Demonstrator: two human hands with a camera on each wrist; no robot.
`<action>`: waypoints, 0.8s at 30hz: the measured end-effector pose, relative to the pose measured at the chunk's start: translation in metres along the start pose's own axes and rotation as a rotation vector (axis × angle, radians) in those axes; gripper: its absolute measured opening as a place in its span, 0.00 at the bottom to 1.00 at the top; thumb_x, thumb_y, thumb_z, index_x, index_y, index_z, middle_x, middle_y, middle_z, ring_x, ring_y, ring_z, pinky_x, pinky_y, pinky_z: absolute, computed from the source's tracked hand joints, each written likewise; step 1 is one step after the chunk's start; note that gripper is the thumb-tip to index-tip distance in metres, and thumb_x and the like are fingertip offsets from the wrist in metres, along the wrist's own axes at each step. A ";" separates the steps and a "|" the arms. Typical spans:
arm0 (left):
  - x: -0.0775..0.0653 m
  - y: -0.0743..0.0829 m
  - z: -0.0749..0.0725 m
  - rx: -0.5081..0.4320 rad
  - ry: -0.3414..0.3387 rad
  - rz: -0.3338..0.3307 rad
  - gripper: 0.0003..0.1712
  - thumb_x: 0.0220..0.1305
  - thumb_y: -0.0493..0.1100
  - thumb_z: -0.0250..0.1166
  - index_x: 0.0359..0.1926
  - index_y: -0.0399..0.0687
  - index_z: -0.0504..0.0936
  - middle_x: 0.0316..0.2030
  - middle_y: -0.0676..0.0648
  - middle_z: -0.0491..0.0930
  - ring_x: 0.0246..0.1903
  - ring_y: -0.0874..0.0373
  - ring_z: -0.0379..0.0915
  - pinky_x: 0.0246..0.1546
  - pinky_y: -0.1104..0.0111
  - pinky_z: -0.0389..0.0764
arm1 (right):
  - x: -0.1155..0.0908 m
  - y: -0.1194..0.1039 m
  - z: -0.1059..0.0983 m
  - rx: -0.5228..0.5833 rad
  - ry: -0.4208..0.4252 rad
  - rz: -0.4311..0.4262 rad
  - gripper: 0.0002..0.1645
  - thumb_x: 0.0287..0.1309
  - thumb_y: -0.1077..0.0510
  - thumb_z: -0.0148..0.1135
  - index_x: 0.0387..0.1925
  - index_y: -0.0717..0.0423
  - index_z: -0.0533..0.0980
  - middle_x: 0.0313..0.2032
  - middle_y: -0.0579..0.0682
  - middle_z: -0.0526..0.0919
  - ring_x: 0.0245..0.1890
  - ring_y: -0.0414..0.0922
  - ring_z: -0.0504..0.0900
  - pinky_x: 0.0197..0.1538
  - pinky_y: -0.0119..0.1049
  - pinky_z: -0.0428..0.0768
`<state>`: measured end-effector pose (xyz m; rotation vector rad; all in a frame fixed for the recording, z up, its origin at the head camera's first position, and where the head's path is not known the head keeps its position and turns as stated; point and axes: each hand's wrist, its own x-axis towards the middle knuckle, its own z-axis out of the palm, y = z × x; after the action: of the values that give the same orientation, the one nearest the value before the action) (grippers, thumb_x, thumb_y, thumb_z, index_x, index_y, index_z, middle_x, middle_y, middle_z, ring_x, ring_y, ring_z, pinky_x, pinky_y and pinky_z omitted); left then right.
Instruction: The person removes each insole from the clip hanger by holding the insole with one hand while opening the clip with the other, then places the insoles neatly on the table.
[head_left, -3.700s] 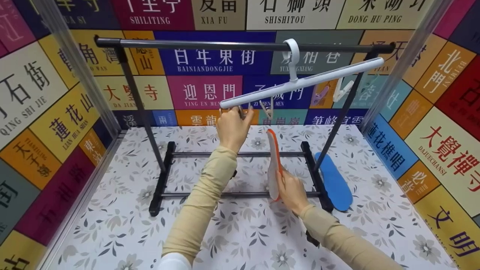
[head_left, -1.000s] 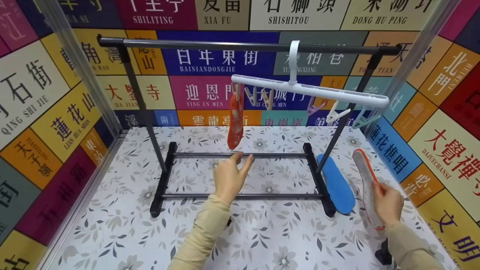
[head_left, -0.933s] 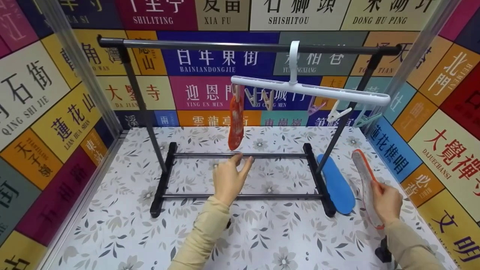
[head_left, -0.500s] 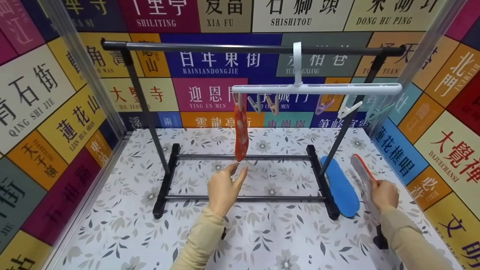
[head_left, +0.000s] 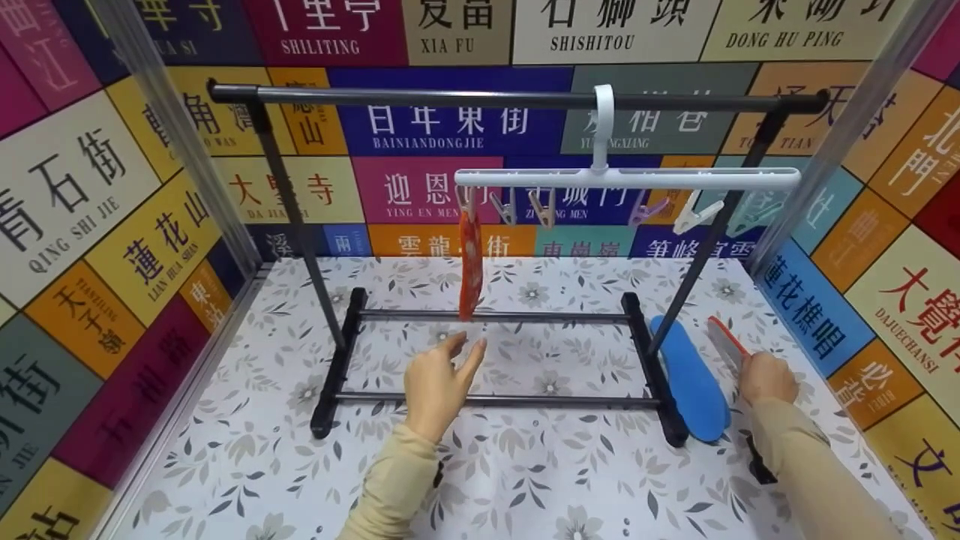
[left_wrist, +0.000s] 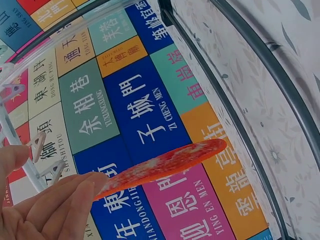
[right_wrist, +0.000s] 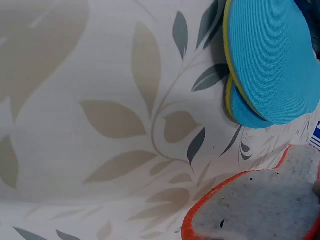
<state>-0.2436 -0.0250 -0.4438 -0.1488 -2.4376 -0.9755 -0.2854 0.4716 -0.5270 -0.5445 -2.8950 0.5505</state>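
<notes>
An orange insole [head_left: 471, 266] hangs from a clothespin at the left end of the white hanger [head_left: 637, 178]. Just below its lower tip, my left hand [head_left: 439, 386] has thumb and fingers apart, holding nothing. In the left wrist view the left hand [left_wrist: 55, 207] overlaps the near end of the orange insole [left_wrist: 170, 161]. At the right, my right hand [head_left: 769, 381] grips a grey insole with an orange edge [head_left: 726, 339]. The right wrist view shows that grey insole [right_wrist: 255, 205] low over the table, with only a bit of finger visible.
The hanger hooks over the black rack's top bar [head_left: 450, 96]. Several other clothespins, such as a white one [head_left: 696, 214], dangle from it. Blue insoles [head_left: 691, 382], overlapping as a pair in the right wrist view, lie beside the rack's right foot [head_left: 655, 371]. Printed walls surround the patterned table.
My left hand has left the hanger's left end and dropped below it; an orange insole now hangs there. The tilted hanger has levelled. My right hand has carried its insole to the right.
</notes>
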 end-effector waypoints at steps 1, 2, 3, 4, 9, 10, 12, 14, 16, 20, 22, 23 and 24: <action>0.000 -0.001 0.000 -0.002 0.005 0.004 0.24 0.65 0.60 0.64 0.46 0.44 0.88 0.38 0.45 0.89 0.37 0.48 0.87 0.36 0.56 0.83 | 0.002 -0.001 0.001 -0.011 -0.001 -0.003 0.25 0.72 0.57 0.44 0.39 0.79 0.75 0.41 0.81 0.77 0.37 0.75 0.78 0.33 0.61 0.75; 0.000 -0.002 0.000 -0.003 0.011 0.010 0.24 0.64 0.59 0.64 0.45 0.44 0.88 0.37 0.45 0.89 0.37 0.49 0.87 0.36 0.56 0.83 | 0.004 -0.002 0.002 -0.018 -0.005 -0.003 0.24 0.72 0.57 0.45 0.39 0.79 0.75 0.41 0.81 0.78 0.37 0.75 0.78 0.33 0.62 0.75; 0.000 -0.003 0.000 -0.001 0.016 0.015 0.24 0.64 0.59 0.64 0.45 0.44 0.88 0.37 0.45 0.89 0.37 0.49 0.87 0.36 0.55 0.83 | 0.005 -0.003 0.003 -0.026 -0.013 -0.004 0.24 0.71 0.57 0.45 0.39 0.79 0.75 0.41 0.81 0.77 0.37 0.76 0.78 0.33 0.62 0.75; 0.000 -0.004 0.001 -0.001 0.019 0.018 0.24 0.64 0.59 0.64 0.45 0.44 0.88 0.37 0.45 0.89 0.37 0.48 0.87 0.35 0.55 0.83 | 0.007 -0.004 0.004 -0.033 -0.028 -0.002 0.23 0.71 0.57 0.45 0.39 0.78 0.75 0.42 0.81 0.77 0.38 0.76 0.78 0.34 0.62 0.75; -0.001 -0.006 0.001 0.010 0.033 0.028 0.23 0.64 0.59 0.65 0.44 0.45 0.88 0.36 0.45 0.89 0.36 0.48 0.87 0.35 0.56 0.83 | 0.013 -0.010 0.010 -0.051 -0.118 -0.035 0.20 0.68 0.58 0.49 0.39 0.76 0.76 0.42 0.78 0.78 0.39 0.73 0.79 0.34 0.60 0.77; 0.000 -0.006 0.001 0.010 0.035 0.030 0.23 0.64 0.59 0.65 0.44 0.45 0.88 0.36 0.45 0.89 0.35 0.49 0.87 0.35 0.56 0.83 | 0.014 -0.010 0.011 -0.051 -0.131 -0.046 0.20 0.68 0.58 0.50 0.38 0.76 0.76 0.41 0.78 0.78 0.38 0.73 0.80 0.34 0.59 0.77; 0.000 -0.006 0.001 0.013 0.032 0.030 0.23 0.64 0.59 0.65 0.44 0.45 0.88 0.36 0.45 0.89 0.35 0.49 0.87 0.35 0.56 0.83 | 0.016 -0.012 0.013 -0.053 -0.147 -0.062 0.19 0.68 0.59 0.51 0.37 0.77 0.75 0.39 0.78 0.78 0.37 0.72 0.80 0.34 0.60 0.77; -0.001 -0.006 0.001 0.009 0.027 0.026 0.23 0.64 0.59 0.65 0.44 0.45 0.88 0.37 0.45 0.89 0.36 0.50 0.87 0.36 0.57 0.83 | 0.018 -0.012 0.015 -0.054 -0.162 -0.066 0.18 0.68 0.61 0.48 0.37 0.77 0.74 0.39 0.79 0.78 0.37 0.73 0.79 0.34 0.60 0.77; -0.001 -0.005 0.001 0.006 0.021 0.020 0.23 0.64 0.59 0.65 0.44 0.45 0.88 0.37 0.45 0.89 0.36 0.50 0.87 0.35 0.57 0.83 | 0.019 -0.011 0.017 -0.056 -0.183 -0.056 0.18 0.68 0.63 0.45 0.38 0.79 0.73 0.40 0.81 0.77 0.38 0.74 0.79 0.35 0.61 0.77; -0.001 -0.005 0.000 0.003 0.017 0.007 0.22 0.63 0.58 0.66 0.45 0.46 0.88 0.37 0.46 0.89 0.36 0.49 0.87 0.34 0.57 0.83 | 0.020 -0.009 0.020 -0.068 -0.235 -0.046 0.19 0.67 0.64 0.42 0.43 0.82 0.71 0.44 0.83 0.74 0.41 0.75 0.78 0.39 0.61 0.78; -0.001 -0.005 0.000 0.000 0.017 0.010 0.22 0.64 0.58 0.65 0.45 0.45 0.88 0.37 0.45 0.89 0.36 0.50 0.87 0.35 0.58 0.83 | 0.021 -0.007 0.020 -0.075 -0.255 -0.057 0.19 0.67 0.65 0.41 0.44 0.83 0.69 0.44 0.84 0.74 0.43 0.75 0.78 0.42 0.62 0.78; -0.001 -0.005 0.000 -0.002 0.016 0.011 0.23 0.64 0.59 0.65 0.45 0.45 0.88 0.37 0.45 0.89 0.36 0.49 0.87 0.35 0.58 0.83 | 0.021 -0.007 0.020 -0.080 -0.262 -0.068 0.19 0.66 0.66 0.41 0.44 0.84 0.69 0.44 0.84 0.73 0.44 0.76 0.78 0.44 0.62 0.77; -0.001 -0.005 0.000 -0.003 0.015 0.013 0.23 0.64 0.59 0.65 0.45 0.45 0.88 0.37 0.45 0.89 0.36 0.49 0.87 0.35 0.58 0.83 | 0.021 -0.007 0.021 -0.087 -0.270 -0.086 0.19 0.66 0.66 0.40 0.44 0.84 0.69 0.44 0.85 0.73 0.44 0.76 0.77 0.45 0.62 0.77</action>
<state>-0.2447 -0.0283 -0.4475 -0.1580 -2.4188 -0.9713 -0.3113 0.4670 -0.5418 -0.3807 -3.1925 0.5237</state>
